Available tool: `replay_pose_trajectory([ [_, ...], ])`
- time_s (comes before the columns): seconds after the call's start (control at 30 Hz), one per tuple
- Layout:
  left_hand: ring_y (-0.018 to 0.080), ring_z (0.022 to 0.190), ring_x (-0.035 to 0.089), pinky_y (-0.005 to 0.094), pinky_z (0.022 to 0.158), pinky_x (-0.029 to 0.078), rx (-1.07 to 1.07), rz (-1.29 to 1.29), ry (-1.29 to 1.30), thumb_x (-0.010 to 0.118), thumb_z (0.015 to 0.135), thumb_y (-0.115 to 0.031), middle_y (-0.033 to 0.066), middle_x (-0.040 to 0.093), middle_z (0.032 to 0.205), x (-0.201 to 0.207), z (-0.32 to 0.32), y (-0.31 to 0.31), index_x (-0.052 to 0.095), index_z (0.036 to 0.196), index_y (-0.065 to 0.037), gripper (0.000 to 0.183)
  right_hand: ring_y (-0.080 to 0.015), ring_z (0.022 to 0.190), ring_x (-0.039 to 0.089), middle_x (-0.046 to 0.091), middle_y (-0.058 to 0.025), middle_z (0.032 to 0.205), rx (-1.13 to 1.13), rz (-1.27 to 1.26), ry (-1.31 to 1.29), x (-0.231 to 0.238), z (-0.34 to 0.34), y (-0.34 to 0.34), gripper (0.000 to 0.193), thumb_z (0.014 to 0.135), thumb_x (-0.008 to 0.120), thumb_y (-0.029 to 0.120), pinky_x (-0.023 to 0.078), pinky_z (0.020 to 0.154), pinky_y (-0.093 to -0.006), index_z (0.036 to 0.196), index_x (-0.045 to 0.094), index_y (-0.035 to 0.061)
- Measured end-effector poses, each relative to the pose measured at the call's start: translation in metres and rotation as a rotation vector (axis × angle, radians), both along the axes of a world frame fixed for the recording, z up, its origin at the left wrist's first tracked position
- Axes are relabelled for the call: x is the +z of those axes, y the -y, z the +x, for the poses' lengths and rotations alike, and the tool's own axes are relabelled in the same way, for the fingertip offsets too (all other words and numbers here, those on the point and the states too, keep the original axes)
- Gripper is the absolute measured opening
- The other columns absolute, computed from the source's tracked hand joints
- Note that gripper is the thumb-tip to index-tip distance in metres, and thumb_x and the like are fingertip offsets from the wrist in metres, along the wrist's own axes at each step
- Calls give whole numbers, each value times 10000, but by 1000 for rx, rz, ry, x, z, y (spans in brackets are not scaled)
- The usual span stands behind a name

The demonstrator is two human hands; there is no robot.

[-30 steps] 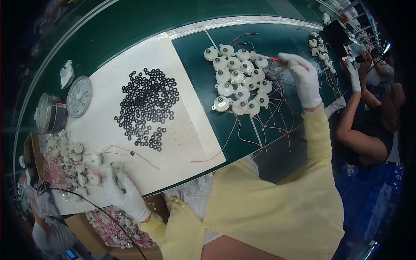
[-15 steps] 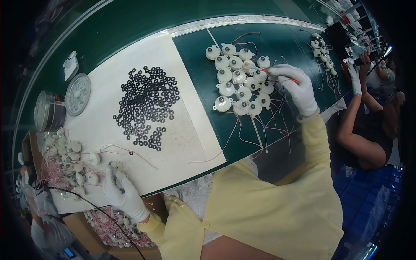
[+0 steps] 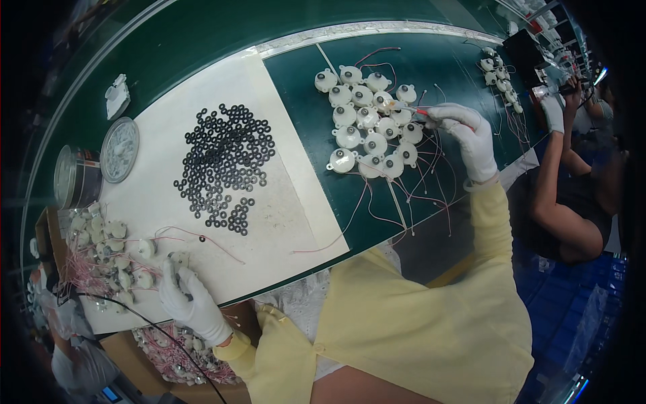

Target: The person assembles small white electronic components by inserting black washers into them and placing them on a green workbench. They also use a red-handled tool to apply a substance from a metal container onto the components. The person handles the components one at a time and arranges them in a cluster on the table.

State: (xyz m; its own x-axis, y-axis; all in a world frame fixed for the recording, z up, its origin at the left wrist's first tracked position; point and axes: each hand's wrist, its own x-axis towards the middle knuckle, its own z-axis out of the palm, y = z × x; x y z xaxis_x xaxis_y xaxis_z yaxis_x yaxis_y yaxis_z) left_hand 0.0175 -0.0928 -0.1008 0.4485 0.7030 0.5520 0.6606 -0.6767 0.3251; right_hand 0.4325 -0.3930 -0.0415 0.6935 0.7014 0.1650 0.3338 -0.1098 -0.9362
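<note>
Pinching a red-handled brush (image 3: 420, 112), the gloved right hand (image 3: 464, 131) is reaching over the cluster of white round parts (image 3: 375, 146) on the green desk (image 3: 296, 84). Its grip is closing firmly around the handle, thumb against fingers, probably because a pencil-like hold is giving fine control of the pale tip. That tip is hovering at or touching a part in the upper right of the cluster; contact is not showing clearly.

The parts are standing close together with their dark centres facing up, likely so that each one is staying within easy reach of the brush. Most of their thin wires are trailing off to the right and toward the desk's near edge, presumably leaving the faces uncovered.

The gloved left hand (image 3: 192, 303) is resting at the near edge, fingers curling beside a pale part (image 3: 179, 258); whether its grip is actually clasping that part, I cannot tell. Next to it a heap of wired parts (image 3: 114, 252) is lying.

Small black rings (image 3: 225, 151) are spreading over a white sheet (image 3: 293, 209), whose pale surface is perhaps making them easier to pick out. Farther left, a round lid (image 3: 137, 145) is lying beside a tin (image 3: 75, 178).
</note>
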Motion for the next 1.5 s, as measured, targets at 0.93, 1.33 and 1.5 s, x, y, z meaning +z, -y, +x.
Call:
replay_pose_trajectory([
  [0.93,309,938,633,417,811,499,-15,-33,17,673,899,10,147,697,1082,-1,-2,-1,657,1249,9,350,-226,915,722,722,-185,1081,-87,63,19,2,-6,8,279,884,510,-73,579,841,-307,1075,713,-96],
  [1.33,312,940,631,419,817,501,-18,-54,31,675,901,-1,146,694,1079,-3,0,-3,661,1244,5,343,-214,914,722,727,-173,1076,-97,-2,14,-5,-7,15,288,876,505,-64,575,840,-298,1071,715,-86],
  [1.5,309,925,631,418,804,503,-7,-27,20,682,902,-4,144,694,1061,0,-1,-1,663,1240,8,339,-221,924,723,725,-182,1082,-93,21,48,-2,-7,20,298,873,500,-61,577,853,-300,1079,712,-93],
])
